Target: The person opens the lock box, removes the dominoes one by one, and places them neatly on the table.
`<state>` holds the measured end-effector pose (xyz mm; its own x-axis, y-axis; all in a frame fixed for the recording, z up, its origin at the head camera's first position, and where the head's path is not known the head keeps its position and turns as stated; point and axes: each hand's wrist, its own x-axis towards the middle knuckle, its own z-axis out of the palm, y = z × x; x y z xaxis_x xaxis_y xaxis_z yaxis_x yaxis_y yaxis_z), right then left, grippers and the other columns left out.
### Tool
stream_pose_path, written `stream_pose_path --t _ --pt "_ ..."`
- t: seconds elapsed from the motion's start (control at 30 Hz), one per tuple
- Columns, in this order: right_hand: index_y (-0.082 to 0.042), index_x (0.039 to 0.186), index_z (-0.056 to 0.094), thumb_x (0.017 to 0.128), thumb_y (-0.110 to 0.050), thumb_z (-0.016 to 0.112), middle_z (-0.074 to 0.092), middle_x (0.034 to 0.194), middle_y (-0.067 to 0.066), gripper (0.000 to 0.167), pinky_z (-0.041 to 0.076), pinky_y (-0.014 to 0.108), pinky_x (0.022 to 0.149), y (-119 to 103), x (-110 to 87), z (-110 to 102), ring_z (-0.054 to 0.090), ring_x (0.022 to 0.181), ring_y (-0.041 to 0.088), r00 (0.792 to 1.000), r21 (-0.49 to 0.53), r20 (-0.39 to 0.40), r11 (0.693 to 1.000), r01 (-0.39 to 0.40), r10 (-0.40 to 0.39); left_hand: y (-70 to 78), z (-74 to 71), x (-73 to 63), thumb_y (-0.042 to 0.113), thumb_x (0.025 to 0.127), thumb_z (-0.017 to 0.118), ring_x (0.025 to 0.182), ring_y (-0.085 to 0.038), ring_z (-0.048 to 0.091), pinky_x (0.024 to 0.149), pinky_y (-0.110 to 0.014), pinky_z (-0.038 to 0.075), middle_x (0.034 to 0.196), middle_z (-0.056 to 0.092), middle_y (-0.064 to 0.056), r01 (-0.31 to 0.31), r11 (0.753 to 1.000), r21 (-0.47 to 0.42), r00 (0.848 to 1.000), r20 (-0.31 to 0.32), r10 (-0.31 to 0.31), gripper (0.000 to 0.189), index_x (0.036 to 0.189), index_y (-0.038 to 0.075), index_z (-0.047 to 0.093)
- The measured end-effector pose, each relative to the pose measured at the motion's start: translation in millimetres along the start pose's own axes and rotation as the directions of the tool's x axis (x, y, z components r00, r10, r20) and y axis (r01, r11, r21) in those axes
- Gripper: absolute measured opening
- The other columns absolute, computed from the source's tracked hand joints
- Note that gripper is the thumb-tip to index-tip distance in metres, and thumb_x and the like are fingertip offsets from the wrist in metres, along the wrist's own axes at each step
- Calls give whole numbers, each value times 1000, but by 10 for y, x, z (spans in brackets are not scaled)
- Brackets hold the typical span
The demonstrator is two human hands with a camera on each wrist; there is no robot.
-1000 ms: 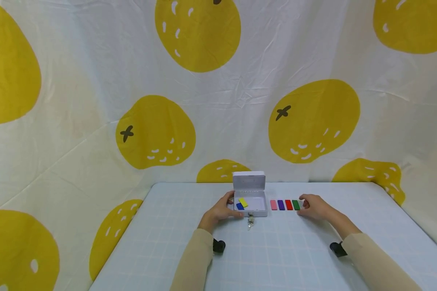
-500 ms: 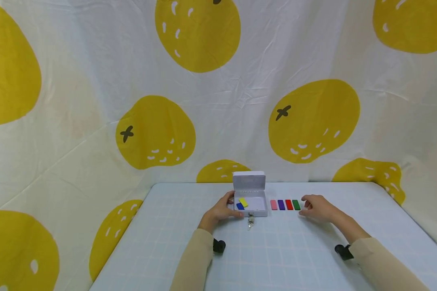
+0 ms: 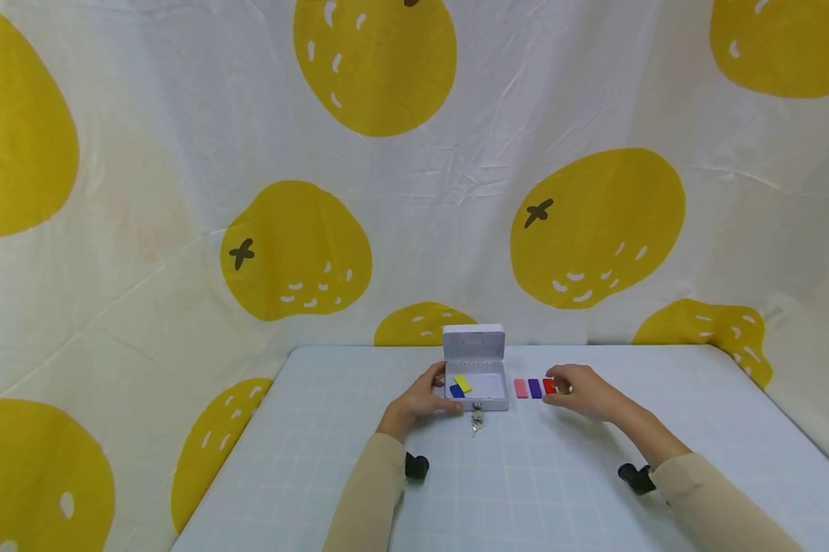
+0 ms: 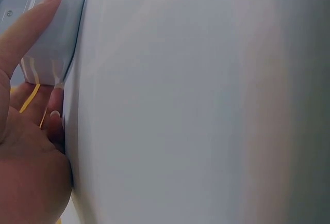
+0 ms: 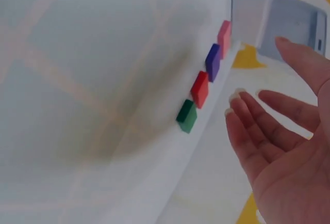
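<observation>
My left hand point(image 3: 417, 400) grips the left side of a small white metal cash box point(image 3: 500, 404), its thumb along the front wall. The lid stands raised. Inside lie a yellow block point(image 3: 462, 382) and a blue block point(image 3: 457, 391). To the right of the box runs a row of flat blocks: pink point(image 3: 521, 389), purple point(image 3: 534, 389), red point(image 3: 549, 386) and green point(image 5: 187, 116). Over the right end of that row is my right hand point(image 3: 583, 392). In the right wrist view its fingers are spread, apart from the blocks and holding nothing.
Keys point(image 3: 477, 420) hang from the lock at the box's front. A pale checked cloth covers the table point(image 3: 497, 491). Behind it hangs a white curtain point(image 3: 455, 253) printed with large yellow fruit.
My right hand drew back slightly to the right, then came left over the green and red blocks. The left hand and the box stay where they were.
</observation>
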<state>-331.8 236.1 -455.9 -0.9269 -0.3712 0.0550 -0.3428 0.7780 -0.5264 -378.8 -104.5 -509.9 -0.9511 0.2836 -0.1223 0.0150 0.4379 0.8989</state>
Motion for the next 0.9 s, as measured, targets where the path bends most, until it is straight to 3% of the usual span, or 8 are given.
stream_pose_path --t 0.17,0.47,0.63,0.73,0.9 --pt "4 127 63 90 -23 80 64 96 5 49 54 33 77 -127 71 50 56 87 21 999 12 -6 999 43 -43 -12 14 12 22 73 95 120 -27 45 109 -52 37 134 53 -2 -4 1000 -3 1000 2 4 98 155 29 42" --pt "7 125 63 91 -23 78 67 105 17 48 55 49 86 -289 221 170 61 95 33 988 58 -26 987 152 -151 -34 7 45 26 73 95 119 -26 46 108 -49 39 132 54 -1 -5 1000 4 1000 5 5 98 154 29 42" --pt "9 126 62 90 -20 79 66 108 19 49 54 51 87 -379 300 244 61 96 34 978 73 -46 976 205 -202 -44 6 55 27 73 95 119 -25 46 108 -49 38 134 54 0 -10 1000 1 1000 8 9 98 155 28 41" --pt "9 127 62 91 -20 78 66 111 20 50 53 50 87 -434 360 282 60 97 34 976 83 -43 972 218 -215 -45 7 57 25 73 95 120 -25 46 109 -50 38 136 53 1 -17 1000 0 1000 7 17 97 154 29 42" --pt "6 131 60 92 -20 77 64 118 20 50 53 47 91 -514 475 353 59 102 34 984 105 -10 979 176 -176 -42 4 52 25 74 95 120 -25 46 109 -50 39 139 53 3 -17 1000 3 1000 2 17 95 153 31 43"
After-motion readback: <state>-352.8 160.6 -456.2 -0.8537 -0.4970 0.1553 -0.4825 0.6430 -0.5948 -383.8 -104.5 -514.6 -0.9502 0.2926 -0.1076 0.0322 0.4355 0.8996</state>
